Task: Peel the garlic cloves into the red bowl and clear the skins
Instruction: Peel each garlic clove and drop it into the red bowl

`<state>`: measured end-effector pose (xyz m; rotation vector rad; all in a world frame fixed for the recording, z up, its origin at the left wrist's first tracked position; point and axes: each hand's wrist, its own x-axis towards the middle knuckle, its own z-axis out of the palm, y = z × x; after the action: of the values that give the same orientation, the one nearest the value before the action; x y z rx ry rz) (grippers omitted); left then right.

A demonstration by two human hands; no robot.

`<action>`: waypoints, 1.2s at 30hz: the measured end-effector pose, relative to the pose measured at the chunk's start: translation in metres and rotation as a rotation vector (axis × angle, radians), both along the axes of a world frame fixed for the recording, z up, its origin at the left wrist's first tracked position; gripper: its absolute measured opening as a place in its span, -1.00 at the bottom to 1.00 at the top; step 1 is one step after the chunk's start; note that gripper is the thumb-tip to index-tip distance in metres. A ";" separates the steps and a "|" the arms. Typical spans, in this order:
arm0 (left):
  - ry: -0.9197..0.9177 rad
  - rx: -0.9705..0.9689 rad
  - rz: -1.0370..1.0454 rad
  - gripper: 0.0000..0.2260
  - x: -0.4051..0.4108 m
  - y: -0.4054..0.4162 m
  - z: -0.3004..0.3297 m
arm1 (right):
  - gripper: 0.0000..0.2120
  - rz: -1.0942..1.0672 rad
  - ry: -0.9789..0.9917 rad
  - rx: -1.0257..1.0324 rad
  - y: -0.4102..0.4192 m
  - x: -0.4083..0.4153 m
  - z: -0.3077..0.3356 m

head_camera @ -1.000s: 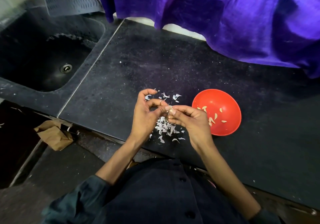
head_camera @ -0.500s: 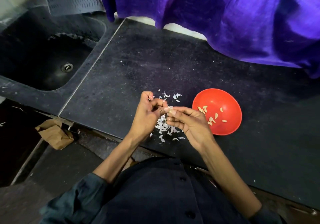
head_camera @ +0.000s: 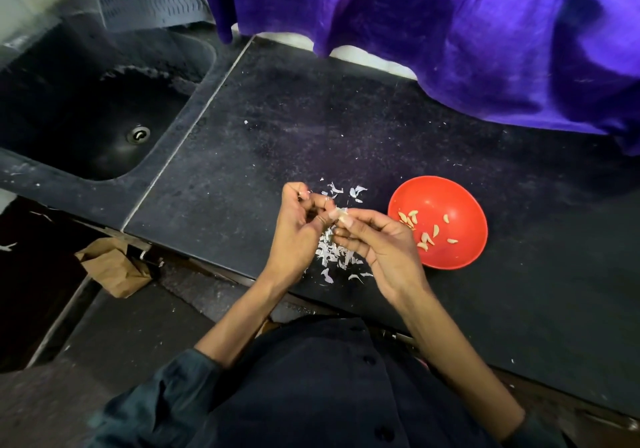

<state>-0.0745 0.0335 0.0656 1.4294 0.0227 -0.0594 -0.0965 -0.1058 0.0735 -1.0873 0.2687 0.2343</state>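
Observation:
A small pale garlic clove (head_camera: 341, 214) is pinched between the fingertips of both hands above the dark counter. My left hand (head_camera: 298, 229) has its fingers curled round one end of it. My right hand (head_camera: 377, 240) pinches the other end with thumb and forefinger. Beneath the hands lies a scatter of white garlic skins (head_camera: 332, 253), and more skins (head_camera: 346, 193) lie just beyond them. The red bowl (head_camera: 460, 250) stands right of my right hand with several peeled cloves (head_camera: 422, 231) in it.
A dark sink (head_camera: 86, 108) with a drain is sunk in the counter at the left. Purple cloth (head_camera: 450, 32) hangs over the counter's far edge. A crumpled brown paper bag (head_camera: 110, 267) lies on the floor below the counter's front edge.
My left hand's fingers have curled in tighter on the clove. Both hands stay together over the skins, and the bowl has not moved.

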 end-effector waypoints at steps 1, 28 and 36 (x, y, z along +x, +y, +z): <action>0.008 -0.008 0.018 -0.64 -0.001 -0.001 0.001 | -0.81 -0.008 -0.013 0.011 0.001 -0.001 0.000; 0.105 -0.067 0.011 -0.66 -0.006 -0.013 0.009 | -0.86 -0.049 -0.328 -0.395 -0.004 0.001 -0.003; 0.104 0.034 0.041 -0.64 -0.007 -0.015 0.009 | -0.92 -0.071 -0.325 -0.462 -0.003 0.003 -0.002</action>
<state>-0.0815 0.0184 0.0744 1.4587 0.1389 -0.1001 -0.0937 -0.1084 0.0718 -1.5482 0.0671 -0.0765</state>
